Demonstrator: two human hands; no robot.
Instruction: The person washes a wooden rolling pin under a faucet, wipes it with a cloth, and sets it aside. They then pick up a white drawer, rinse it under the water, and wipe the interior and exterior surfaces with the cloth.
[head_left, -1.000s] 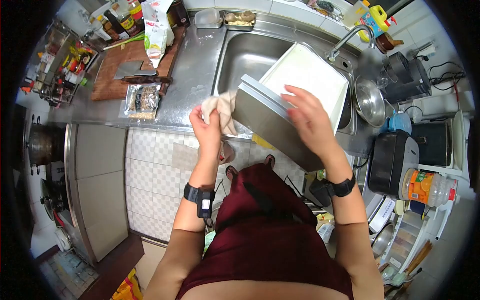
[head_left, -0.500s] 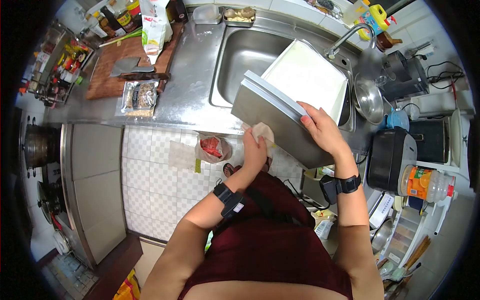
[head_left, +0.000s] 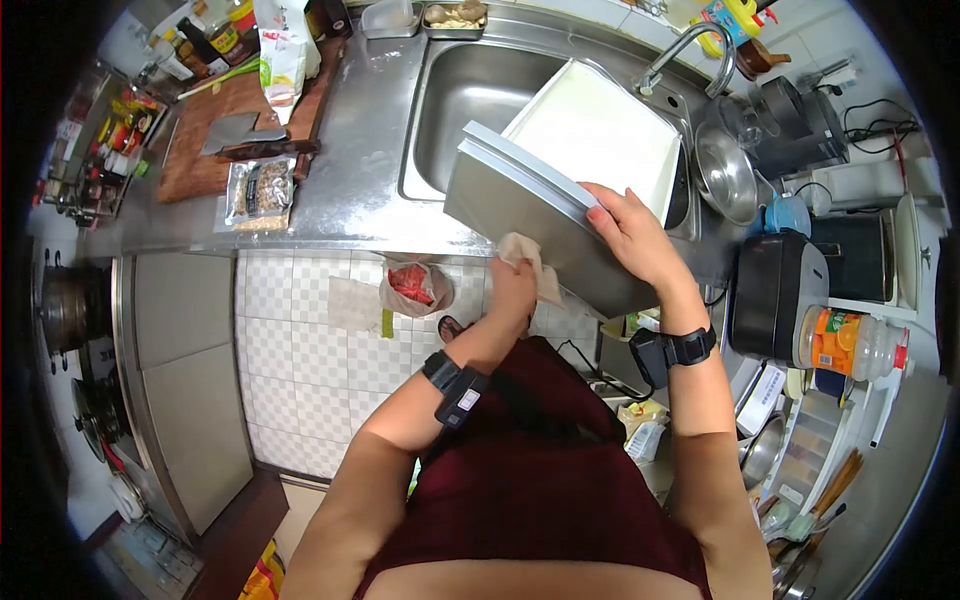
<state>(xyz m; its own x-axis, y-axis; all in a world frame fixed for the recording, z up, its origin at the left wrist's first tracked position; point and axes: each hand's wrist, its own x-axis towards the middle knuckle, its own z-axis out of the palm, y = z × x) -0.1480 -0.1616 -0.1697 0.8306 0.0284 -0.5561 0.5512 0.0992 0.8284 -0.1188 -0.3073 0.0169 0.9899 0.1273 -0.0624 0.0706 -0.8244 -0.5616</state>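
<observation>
A white-lined drawer (head_left: 600,130) with a grey metal front panel (head_left: 535,215) is tilted over the right part of the sink (head_left: 425,120). My right hand (head_left: 638,238) grips the panel's top edge, thumb on the outer face and fingers behind. My left hand (head_left: 513,290) is closed on a beige cloth (head_left: 530,262), which touches the lower part of the panel's outer face. Part of the cloth hangs down beside the fingers.
On the counter (head_left: 360,170) at the left are a cutting board (head_left: 190,165) with a cleaver (head_left: 235,132) and a packet (head_left: 262,190). A bag with red contents (head_left: 415,287) stands on the floor. A metal bowl (head_left: 728,178) and a black appliance (head_left: 775,295) are at the right.
The view has shifted slightly. My left hand and the cloth have moved a little along the panel, and more cloth now hangs down. My right hand keeps its hold on the edge.
</observation>
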